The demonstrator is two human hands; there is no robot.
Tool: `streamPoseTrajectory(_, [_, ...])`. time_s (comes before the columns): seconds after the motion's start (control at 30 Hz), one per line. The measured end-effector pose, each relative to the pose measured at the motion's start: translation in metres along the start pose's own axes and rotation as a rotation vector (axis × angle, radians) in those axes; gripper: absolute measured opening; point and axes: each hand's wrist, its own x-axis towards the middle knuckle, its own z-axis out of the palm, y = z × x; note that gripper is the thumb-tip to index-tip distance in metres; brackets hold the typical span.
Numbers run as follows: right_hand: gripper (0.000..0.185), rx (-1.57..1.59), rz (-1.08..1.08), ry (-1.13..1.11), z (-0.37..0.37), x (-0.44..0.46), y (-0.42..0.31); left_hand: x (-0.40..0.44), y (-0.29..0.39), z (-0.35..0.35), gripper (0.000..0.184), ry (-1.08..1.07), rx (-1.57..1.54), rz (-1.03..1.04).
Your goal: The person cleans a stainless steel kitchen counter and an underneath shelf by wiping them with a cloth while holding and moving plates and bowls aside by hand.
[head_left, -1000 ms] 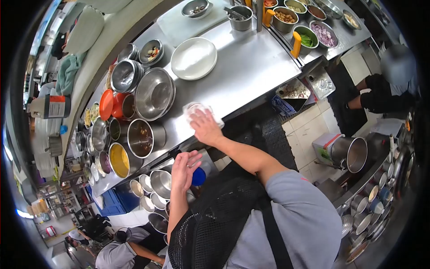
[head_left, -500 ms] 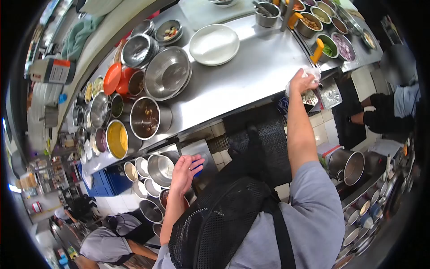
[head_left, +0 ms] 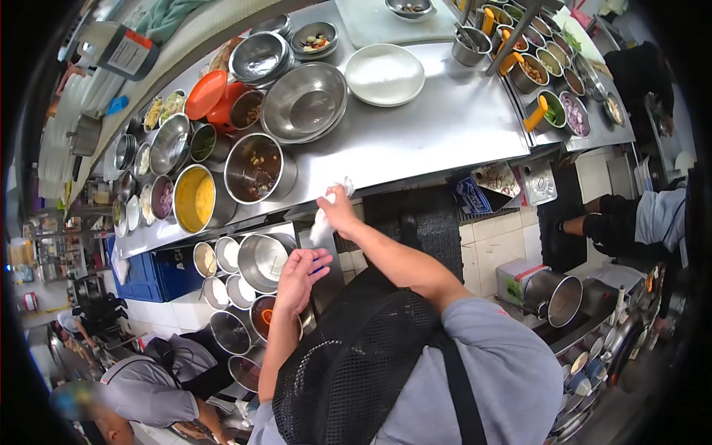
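A crumpled white cloth (head_left: 322, 229) is gripped in my right hand (head_left: 340, 213), at the front edge of the steel counter (head_left: 423, 133). Below it, my left hand (head_left: 297, 282) is raised in front of my body, holding nothing, with its fingers loosely apart. The steel pot of dark brown liquid (head_left: 254, 169) stands on the counter just left of my right hand. Nearest to my left hand is a steel bowl (head_left: 261, 262) on the lower surface.
White plates (head_left: 385, 75) and a perforated steel bowl (head_left: 305, 102) sit on the counter. A pot of yellow liquid (head_left: 196, 199) stands at its left. Orange-handled utensils (head_left: 535, 117) stick out over ingredient tins at right. Co-workers (head_left: 148, 378) are at lower left and far right.
My right hand has swept left along the counter's front edge with the white cloth, from the ingredient tins to near the brown pot. My left hand has barely moved. The view has shifted slightly.
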Motion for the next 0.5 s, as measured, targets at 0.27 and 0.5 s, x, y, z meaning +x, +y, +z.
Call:
streamPoseTrajectory(0.27, [0.067, 0.966, 0.273, -0.6, -0.236, 0.004, -0.192, 0.03, -0.017, 0.01, 0.017, -0.069, -0.014, -0.048])
streamPoseTrajectory(0.5, [0.043, -1.076, -0.26, 0.683, -0.461, 0.034, -0.161, 0.071, 0.005, 0.032, 0.012, -0.01, -0.113, 0.079])
